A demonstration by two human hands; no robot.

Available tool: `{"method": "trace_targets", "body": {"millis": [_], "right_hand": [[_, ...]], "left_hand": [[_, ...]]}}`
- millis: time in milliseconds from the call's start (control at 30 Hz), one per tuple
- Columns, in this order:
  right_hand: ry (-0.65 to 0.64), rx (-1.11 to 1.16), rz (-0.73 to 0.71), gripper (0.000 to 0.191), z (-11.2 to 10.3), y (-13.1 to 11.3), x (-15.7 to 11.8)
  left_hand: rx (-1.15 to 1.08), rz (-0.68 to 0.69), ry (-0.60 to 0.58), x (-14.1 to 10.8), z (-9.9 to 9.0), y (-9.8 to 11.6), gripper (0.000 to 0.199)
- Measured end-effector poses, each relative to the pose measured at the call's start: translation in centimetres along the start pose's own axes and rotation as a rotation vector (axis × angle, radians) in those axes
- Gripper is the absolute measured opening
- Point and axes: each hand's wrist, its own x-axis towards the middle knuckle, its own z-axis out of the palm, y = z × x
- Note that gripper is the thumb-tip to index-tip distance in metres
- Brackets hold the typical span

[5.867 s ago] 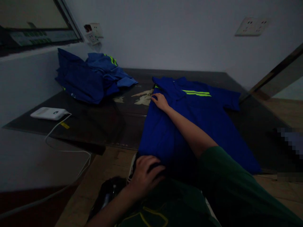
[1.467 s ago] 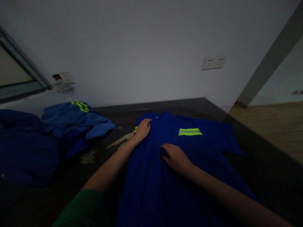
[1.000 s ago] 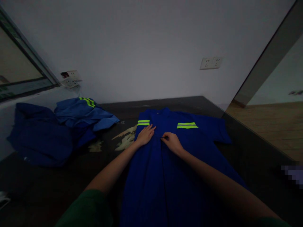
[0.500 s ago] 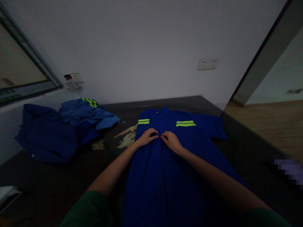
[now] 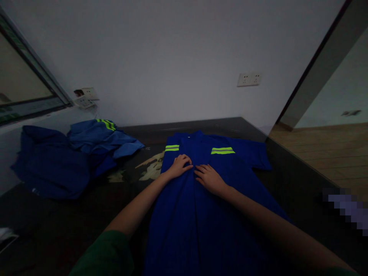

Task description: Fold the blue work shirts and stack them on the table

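A blue short-sleeved work jacket [image 5: 221, 214] with yellow-green reflective stripes lies front up, its collar toward the wall. My left hand [image 5: 180, 165] is at the front opening in the chest area, thumb and curled fingers closed on the cloth by the edge; the exact pinch is too dark to make out. Just across the opening, my right hand [image 5: 211, 179] rests on the jacket with its fingers stretched out and slightly apart, holding nothing. Both hands are below the level of the chest stripes.
Dark table [image 5: 221, 123] under the jacket, set against a pale wall. On the left lie a dark blue bundle of cloth [image 5: 51, 165] and a crumpled lighter blue garment [image 5: 94, 138] with stripes. A pale object [image 5: 7, 235] sits at the left edge, a blurred-out purple thing [image 5: 349, 211] at the right.
My right hand has let go of its pinch at the front opening; its fingers have spread onto the cloth, slightly lower. My left hand stays at the edge. The view has shifted slightly.
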Motion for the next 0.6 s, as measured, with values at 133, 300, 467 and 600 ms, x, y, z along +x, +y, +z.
{"method": "trace_targets", "body": {"millis": [133, 300, 467, 600], "right_hand": [[0.011, 0.121, 0.07, 0.028, -0.6, 0.8, 0.6], [0.087, 0.267, 0.263, 0.016, -1.2, 0.5, 4.1], [0.047, 0.313, 0.34, 0.007, 0.0, 0.0, 6.0], [0.066, 0.344, 0.317, 0.009, 1.1, 0.2, 5.6]], "left_hand": [[0.079, -0.013, 0.073, -0.3, 0.9, -0.3, 0.043], [0.124, -0.126, -0.02, 0.1, 1.5, -1.4, 0.062], [0.117, -0.207, -0.057, 2.6, 0.7, -3.6, 0.047], [0.238, -0.313, -0.017, 5.8, 0.3, -6.4, 0.048]]}}
